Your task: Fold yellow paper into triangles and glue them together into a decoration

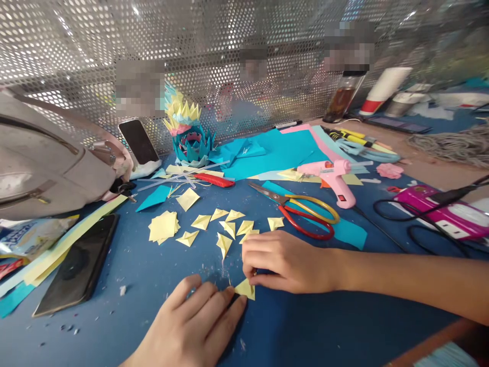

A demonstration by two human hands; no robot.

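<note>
blue tabletop [145, 326], yellow paper [245, 289], long edge slanting sideways, corner pointing lower right, left hand [200, 318] and right hand [284, 262] pinching it

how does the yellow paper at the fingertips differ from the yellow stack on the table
The yellow paper is a single small piece; the yellow stack holds several sheets, fanned unevenly.
The visible part of the paper looks triangular and folded, while the stack's sheets look square and flat.
The paper has the left hand and right hand at it; the stack lies untouched.
Both are pale yellow.
</note>
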